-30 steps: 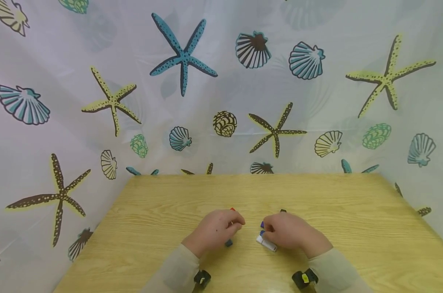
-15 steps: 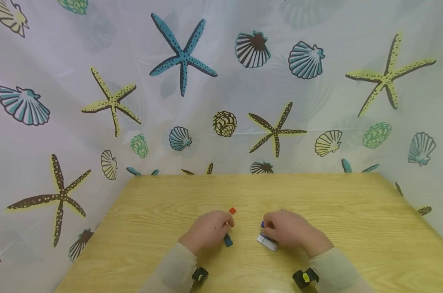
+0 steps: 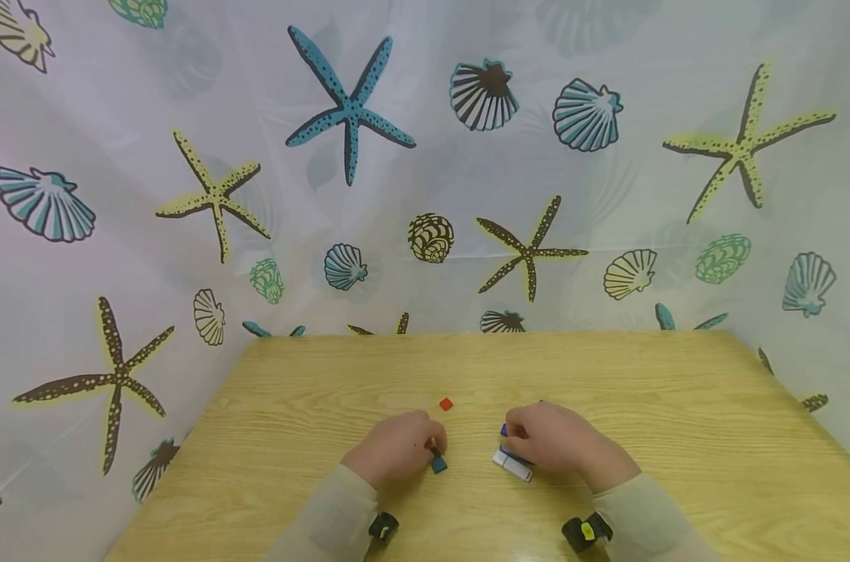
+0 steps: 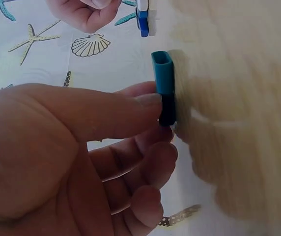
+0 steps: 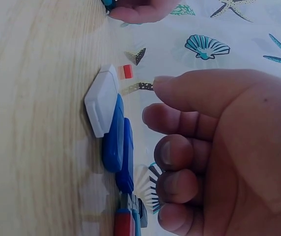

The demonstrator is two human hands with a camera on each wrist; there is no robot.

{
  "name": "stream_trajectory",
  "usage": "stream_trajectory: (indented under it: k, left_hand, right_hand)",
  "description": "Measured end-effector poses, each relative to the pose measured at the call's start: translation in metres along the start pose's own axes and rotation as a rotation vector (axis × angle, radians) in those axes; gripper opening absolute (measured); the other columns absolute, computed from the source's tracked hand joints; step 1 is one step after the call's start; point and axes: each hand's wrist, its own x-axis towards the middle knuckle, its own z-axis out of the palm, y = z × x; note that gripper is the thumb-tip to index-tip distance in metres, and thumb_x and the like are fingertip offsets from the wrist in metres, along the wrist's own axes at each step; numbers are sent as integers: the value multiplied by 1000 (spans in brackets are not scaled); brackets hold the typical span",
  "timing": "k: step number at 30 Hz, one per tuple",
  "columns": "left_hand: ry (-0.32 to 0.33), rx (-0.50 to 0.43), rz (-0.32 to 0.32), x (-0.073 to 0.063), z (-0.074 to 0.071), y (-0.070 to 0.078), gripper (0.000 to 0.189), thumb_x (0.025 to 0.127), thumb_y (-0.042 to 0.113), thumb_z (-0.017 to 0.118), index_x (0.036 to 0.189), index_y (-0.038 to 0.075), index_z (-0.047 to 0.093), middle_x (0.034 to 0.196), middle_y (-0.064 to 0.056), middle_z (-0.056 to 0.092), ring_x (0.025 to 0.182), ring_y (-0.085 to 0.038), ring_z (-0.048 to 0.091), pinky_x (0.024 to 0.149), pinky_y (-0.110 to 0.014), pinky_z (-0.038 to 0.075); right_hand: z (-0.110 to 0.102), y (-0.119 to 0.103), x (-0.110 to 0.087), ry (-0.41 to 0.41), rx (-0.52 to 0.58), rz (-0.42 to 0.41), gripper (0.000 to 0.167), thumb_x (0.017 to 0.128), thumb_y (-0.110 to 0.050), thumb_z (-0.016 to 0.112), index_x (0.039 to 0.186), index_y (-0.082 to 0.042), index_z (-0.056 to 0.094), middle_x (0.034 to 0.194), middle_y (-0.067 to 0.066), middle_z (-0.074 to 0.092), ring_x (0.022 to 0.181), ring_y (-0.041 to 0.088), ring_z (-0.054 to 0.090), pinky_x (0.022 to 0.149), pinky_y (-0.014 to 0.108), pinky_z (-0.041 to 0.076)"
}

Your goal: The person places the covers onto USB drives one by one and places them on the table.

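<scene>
My left hand is low over the table and pinches a small teal cap between thumb and forefinger. The cap has a hollow end and a dark lower part; the same teal cap shows below my fingertips in the head view. A small red cap lies just beyond this hand. My right hand, fingers loosely curled and holding nothing, hovers beside a row of USB sticks. The row has a white stick, a blue stick and a darker blue stick.
Past the blue sticks, a red USB stick with a metal plug lies partly cut off, with a dark piece behind it. A patterned curtain encloses the wooden table at the back and sides.
My left hand has drawn back a little to the left, uncovering the red cap, and its fingers have closed on the teal cap. My right hand has barely moved.
</scene>
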Motion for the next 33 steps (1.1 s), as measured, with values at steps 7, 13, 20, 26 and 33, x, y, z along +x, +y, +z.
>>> stream_trajectory:
  k: [7,13,20,26,33]
  left_hand:
    - [33,3,-17,0,4,-2,18,90,5,67,86,22,64,84,9,55,74,-9,51,70,-31,48]
    - [55,16,-15,0,5,-3,20,91,7,68,82,22,58,79,10,50,69,-10,49,64,-29,44]
    - [92,16,-14,4,5,-2,9,96,14,64,98,22,68,89,10,60,78,-8,57,72,-33,51]
    - [142,-28,-16,5,2,1,12,100,17,62,105,21,72,98,10,65,89,-8,62,81,-36,53]
    - [158,-95,-40,3,-2,3,9,99,16,62,99,23,66,92,14,63,80,-7,56,77,-34,51]
  right_hand:
    - [-1,1,0,-8,9,-12,26,97,-28,68,76,-23,54,66,-8,50,60,9,46,58,30,36]
    - [0,3,0,-5,11,-20,25,97,-27,67,76,-23,54,66,-9,50,60,9,46,58,31,37]
    - [0,3,1,-5,12,-21,24,98,-27,67,78,-23,54,67,-8,50,61,9,46,58,31,37]
    - [-1,2,2,49,25,-11,20,99,-25,65,80,-25,59,72,-11,53,63,9,48,61,31,41]
    - [-6,8,3,166,58,54,18,99,-25,65,82,-25,59,66,-9,50,58,10,47,56,31,40]
